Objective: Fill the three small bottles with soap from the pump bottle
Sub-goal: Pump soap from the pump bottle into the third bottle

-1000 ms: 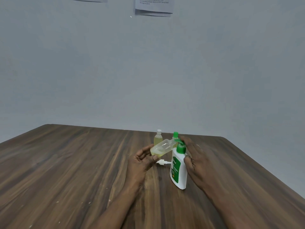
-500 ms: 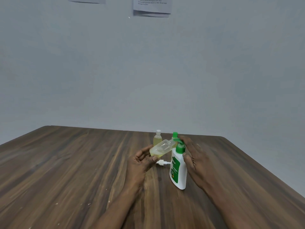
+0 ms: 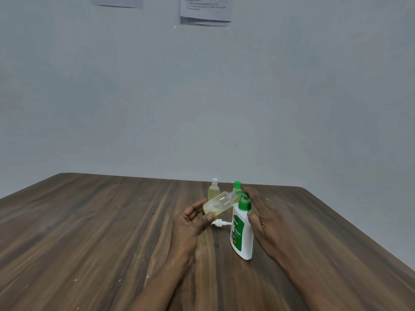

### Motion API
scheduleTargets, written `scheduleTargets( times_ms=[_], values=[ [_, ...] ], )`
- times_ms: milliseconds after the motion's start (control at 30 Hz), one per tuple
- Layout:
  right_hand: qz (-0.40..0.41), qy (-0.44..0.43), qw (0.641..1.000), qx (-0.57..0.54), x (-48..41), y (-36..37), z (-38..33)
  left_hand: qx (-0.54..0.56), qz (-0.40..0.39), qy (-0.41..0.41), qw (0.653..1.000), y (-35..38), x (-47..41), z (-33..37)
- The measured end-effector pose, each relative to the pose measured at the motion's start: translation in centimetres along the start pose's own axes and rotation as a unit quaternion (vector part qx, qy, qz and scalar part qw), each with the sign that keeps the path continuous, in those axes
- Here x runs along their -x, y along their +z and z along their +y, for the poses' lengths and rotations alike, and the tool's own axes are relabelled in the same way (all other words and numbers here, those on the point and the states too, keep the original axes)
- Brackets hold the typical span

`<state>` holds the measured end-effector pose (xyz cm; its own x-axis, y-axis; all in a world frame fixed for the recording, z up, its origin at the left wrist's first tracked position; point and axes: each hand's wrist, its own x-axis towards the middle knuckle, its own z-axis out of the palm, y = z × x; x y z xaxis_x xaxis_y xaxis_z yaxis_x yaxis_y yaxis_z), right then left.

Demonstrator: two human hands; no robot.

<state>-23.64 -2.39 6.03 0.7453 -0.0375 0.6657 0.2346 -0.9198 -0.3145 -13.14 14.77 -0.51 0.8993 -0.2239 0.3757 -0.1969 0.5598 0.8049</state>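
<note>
The left hand point(image 3: 193, 218) grips the base of a clear small bottle point(image 3: 219, 203), fingers curled behind it and thumb across its near side. The bottle is tilted, its open neck pointing toward 2 o'clock and meeting the green spout of the pump bottle point(image 3: 242, 234). Pale yellow soap is pooled in the lowered base. The right hand point(image 3: 262, 214) is wrapped over the green pump head point(image 3: 243, 202), fingers curved across its top and thumb against the bottle's shoulder. The white pump bottle with its green label stands upright on the wooden table point(image 3: 112, 221). A loose white closure point(image 3: 219, 223) lies on its side at the pump bottle's 9 o'clock, just beside it and below the left thumb. At 11 o'clock stands a white-capped small bottle point(image 3: 213, 190) holding yellow liquid. At 12 o'clock, partly hidden behind the spout, stands a green-capped small bottle point(image 3: 237, 187). Printed paper sheets point(image 3: 205, 12) hang on the grey wall point(image 3: 292, 97) beyond.
</note>
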Motion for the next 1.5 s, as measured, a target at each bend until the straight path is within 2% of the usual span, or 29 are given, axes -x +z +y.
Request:
scheduleTargets(
  times_ms=[533,1100,1500],
  values=[
    [-0.001,-0.001,1.0,0.017,0.12,-0.16,-0.01,-0.001,0.01,-0.013,1.0,0.0,0.11,-0.27],
    [0.004,-0.003,1.0,-0.014,-0.01,-0.08,0.03,-0.003,0.006,-0.009,1.0,0.07,0.16,-0.07],
    [-0.006,-0.006,1.0,0.025,-0.2,-0.08,0.08,-0.003,0.002,-0.006,1.0,-0.03,-0.05,-0.04]
  ],
)
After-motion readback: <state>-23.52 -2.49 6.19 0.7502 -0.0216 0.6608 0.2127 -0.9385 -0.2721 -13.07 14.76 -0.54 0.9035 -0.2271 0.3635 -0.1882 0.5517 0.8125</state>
